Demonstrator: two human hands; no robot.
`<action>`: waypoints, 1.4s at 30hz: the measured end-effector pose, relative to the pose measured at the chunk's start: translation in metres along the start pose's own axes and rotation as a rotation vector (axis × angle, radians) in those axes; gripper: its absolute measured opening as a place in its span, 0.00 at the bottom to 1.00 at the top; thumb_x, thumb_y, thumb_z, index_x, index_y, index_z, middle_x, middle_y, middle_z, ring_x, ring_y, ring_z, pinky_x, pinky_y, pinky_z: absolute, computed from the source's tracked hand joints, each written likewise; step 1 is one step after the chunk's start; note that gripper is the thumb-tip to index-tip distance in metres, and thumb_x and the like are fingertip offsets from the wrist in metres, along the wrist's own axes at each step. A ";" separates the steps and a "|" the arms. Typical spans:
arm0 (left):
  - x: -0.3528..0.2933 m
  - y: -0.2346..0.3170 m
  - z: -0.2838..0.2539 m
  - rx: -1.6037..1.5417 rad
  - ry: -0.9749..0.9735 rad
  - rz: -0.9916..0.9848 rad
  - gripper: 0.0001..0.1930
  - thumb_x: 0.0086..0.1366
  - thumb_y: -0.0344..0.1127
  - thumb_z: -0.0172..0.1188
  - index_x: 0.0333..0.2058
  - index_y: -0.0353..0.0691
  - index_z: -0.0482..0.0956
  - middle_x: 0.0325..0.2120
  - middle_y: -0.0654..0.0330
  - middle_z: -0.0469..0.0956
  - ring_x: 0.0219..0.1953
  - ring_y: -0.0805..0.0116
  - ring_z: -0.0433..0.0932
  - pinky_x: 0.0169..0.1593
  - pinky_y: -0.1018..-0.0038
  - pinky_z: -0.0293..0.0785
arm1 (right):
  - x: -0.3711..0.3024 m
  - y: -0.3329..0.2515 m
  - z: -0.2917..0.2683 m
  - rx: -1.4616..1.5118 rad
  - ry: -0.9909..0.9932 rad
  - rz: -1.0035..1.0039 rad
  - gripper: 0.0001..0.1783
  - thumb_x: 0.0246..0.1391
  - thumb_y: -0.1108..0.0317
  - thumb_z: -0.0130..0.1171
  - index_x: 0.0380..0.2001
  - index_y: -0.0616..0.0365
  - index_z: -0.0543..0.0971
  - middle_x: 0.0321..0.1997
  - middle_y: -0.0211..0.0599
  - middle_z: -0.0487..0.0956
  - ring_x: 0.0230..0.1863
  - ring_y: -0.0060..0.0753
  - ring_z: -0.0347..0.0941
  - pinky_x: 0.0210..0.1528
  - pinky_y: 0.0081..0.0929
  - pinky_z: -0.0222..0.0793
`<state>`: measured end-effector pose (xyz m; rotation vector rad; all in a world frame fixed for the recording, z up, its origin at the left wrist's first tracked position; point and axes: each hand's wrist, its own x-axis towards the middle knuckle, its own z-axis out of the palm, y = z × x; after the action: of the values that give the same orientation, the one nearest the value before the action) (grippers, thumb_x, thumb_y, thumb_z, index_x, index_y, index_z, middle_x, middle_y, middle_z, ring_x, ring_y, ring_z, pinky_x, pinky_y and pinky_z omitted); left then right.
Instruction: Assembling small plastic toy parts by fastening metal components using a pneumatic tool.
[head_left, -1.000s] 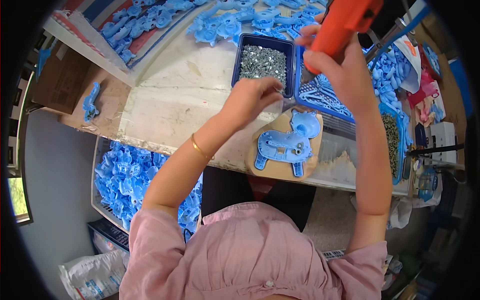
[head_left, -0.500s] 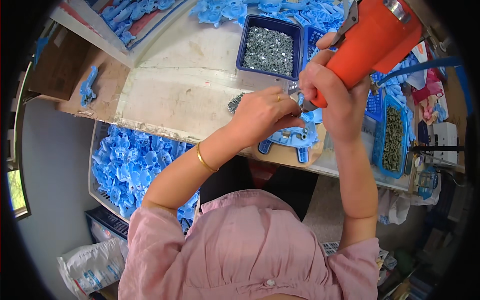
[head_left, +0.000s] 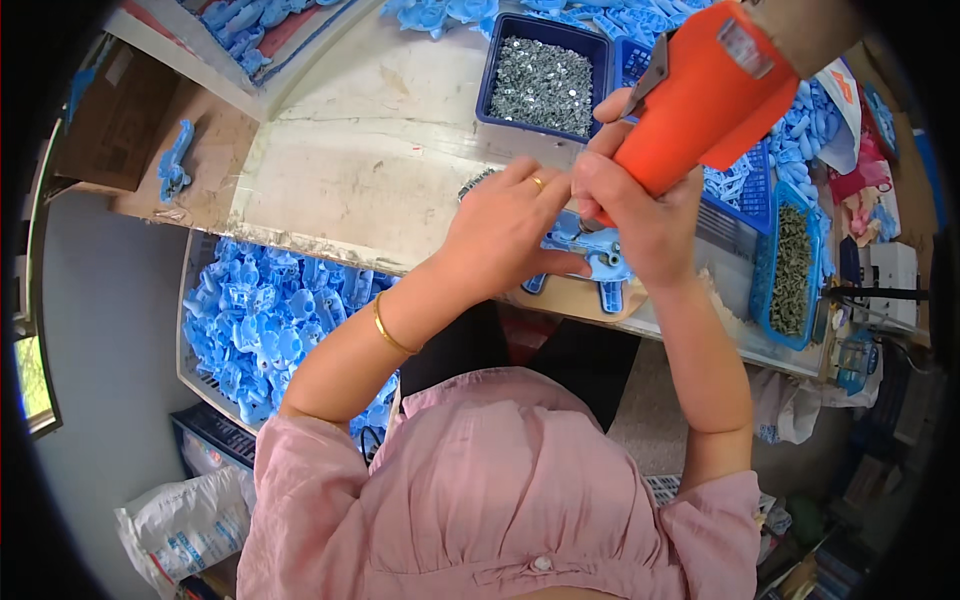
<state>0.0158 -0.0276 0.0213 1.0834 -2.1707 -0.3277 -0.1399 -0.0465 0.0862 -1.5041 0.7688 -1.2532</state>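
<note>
My right hand is wrapped round an orange-red power screwdriver, its body tilted up to the right. The tool's tip points down at a blue moulded plastic part on the near edge of the table; my fingers partly cover the spot where they meet. On the part's left side lies my left hand, thumb along the near side and fingers on the far side, gripping it. Just beyond those fingers is a small heap of screws, partly hidden.
A dark blue bin of small metal pieces stands ahead. At right, a light-blue basket holds more screws. Blue parts fill a crate below the table's left edge; others lie at the back, and one lies alone at left.
The screwdriver and my right hand have come left and lower, onto the part. My left hand has shifted slightly left, its fingers leaving the tool's tip and its thumb spreading away from them.
</note>
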 end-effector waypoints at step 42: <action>-0.026 -0.006 0.025 0.038 -0.051 -0.073 0.41 0.42 0.48 0.79 0.54 0.35 0.74 0.50 0.55 0.76 0.59 0.53 0.71 0.60 0.61 0.70 | -0.015 0.060 0.022 -0.146 0.285 -0.154 0.06 0.54 0.80 0.61 0.35 0.64 0.75 0.26 0.29 0.77 0.23 0.16 0.73 0.28 0.19 0.71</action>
<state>0.0138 -0.0134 -0.0119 1.1898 -2.1936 -0.3526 -0.1161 -0.0451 0.0252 -1.5425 0.9615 -1.5789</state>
